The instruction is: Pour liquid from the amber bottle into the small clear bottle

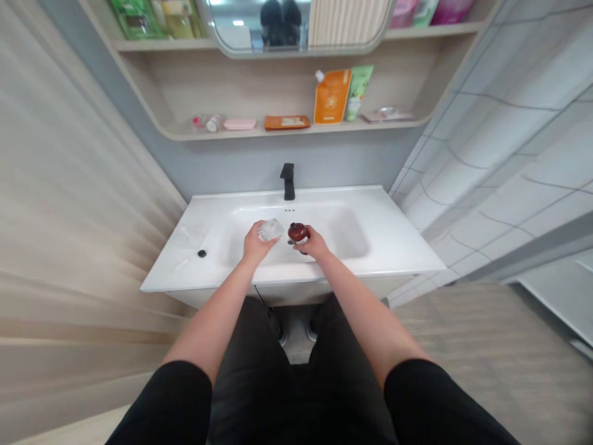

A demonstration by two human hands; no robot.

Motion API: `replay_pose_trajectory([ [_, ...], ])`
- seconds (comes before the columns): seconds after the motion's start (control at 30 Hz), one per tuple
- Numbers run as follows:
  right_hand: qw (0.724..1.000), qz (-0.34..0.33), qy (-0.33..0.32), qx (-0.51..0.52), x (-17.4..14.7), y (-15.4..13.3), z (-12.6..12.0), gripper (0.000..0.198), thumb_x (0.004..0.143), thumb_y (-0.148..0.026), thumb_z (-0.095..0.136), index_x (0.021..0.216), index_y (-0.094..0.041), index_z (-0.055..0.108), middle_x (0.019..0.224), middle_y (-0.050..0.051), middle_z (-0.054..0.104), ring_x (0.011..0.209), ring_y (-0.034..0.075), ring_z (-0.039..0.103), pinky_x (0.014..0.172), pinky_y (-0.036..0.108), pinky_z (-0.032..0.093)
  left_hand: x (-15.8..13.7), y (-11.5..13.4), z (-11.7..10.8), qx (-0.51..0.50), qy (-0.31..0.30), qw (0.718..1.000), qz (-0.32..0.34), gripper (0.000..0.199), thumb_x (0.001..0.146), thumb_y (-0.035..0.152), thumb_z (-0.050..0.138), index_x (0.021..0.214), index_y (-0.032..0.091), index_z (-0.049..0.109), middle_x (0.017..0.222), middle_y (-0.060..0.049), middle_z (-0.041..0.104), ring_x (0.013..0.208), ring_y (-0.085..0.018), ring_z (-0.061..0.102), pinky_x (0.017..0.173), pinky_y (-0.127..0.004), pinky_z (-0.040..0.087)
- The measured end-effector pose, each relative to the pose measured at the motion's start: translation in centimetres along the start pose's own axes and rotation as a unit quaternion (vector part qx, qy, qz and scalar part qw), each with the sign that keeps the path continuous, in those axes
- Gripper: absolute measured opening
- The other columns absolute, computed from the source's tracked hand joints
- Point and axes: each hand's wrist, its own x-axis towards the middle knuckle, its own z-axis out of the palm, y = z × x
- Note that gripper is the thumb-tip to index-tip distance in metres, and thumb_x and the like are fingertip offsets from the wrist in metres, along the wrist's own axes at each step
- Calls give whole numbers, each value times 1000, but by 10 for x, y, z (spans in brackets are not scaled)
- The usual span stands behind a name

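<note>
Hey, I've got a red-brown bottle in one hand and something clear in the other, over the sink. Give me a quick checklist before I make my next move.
1. Left hand has a grip on the clear container: ok.
2. Right hand has a grip on the red-brown bottle: ok.
3. Both items are over the sink basin: ok.
4. Container and bottle are apart: ok, a gap shows between them.
5. No water runs from the black faucet: ok, no stream shows.
6. What is inside the clear container: cannot tell, too small and blurred.
</note>
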Motion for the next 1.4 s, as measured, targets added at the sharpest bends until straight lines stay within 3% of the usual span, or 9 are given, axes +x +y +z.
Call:
replay_pose_trajectory([
  [0.3,996,-31,-7,-79,1,1,3,69,61,-26,98,125,-26,72,113,3,82,103,29,77,97,43,61,-2,-2,0,29,-14,998,54,69,72,24,94,136,18,69,137,-16,73,130,-37,68,119,-54,50],
  [0.47,994,-48,-20,-93,1,2,3,69,60,-24,98,124,-26,74,116,3,83,107,31,77,100,44,60,-3,2,0,61,-22,996,68,69,71,17,94,135,22,68,141,-15,72,136,-39,65,125,-56,47],
  [0.87,990,-63,-31,-121,2,5,4,69,61,-23,97,127,-25,75,115,4,82,106,30,76,99,42,59,-7,9,0,90,-39,988,120,65,76,7,80,138,21,71,142,-17,69,140,-40,59,128,-57,45],
  [1.2,987,-73,-38,-136,4,10,4,73,61,-23,98,130,-24,74,119,5,83,107,30,76,99,40,58,-9,9,0,94,-67,981,156,77,71,-3,71,145,20,70,148,-17,65,146,-40,55,132,-57,43],
  [1.4,985,-73,-37,-154,6,11,5,71,61,-22,99,129,-25,75,117,3,83,107,29,76,98,38,58,-11,11,-2,175,-58,965,188,78,75,-2,69,150,21,66,146,-15,66,143,-35,59,129,-52,49],
])
